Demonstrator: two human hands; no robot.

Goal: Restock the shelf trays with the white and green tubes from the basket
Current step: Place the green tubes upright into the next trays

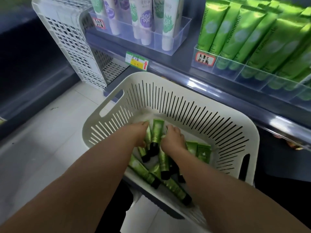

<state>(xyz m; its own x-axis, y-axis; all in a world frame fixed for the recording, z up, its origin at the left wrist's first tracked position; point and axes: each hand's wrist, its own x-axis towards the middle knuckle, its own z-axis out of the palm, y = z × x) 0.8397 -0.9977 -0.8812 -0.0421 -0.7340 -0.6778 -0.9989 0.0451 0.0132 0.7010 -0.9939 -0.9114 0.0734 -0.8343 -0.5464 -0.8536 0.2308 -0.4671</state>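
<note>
From the head view, the left hand [140, 132] and right hand [173, 138] both curl around glossy green black-capped tubes [155, 137] inside the slotted white plastic basket [193, 111], apparently gripping; gather caps aligned, lifting toward the clear acrylic shelf tray [223, 68].

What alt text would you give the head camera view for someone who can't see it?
Two bare hands, left hand and right hand, reach into a white slotted plastic basket and grip small green tubes with black caps. Behind it, clear shelf trays hold upright white tubes and larger bright green tubes.
</note>
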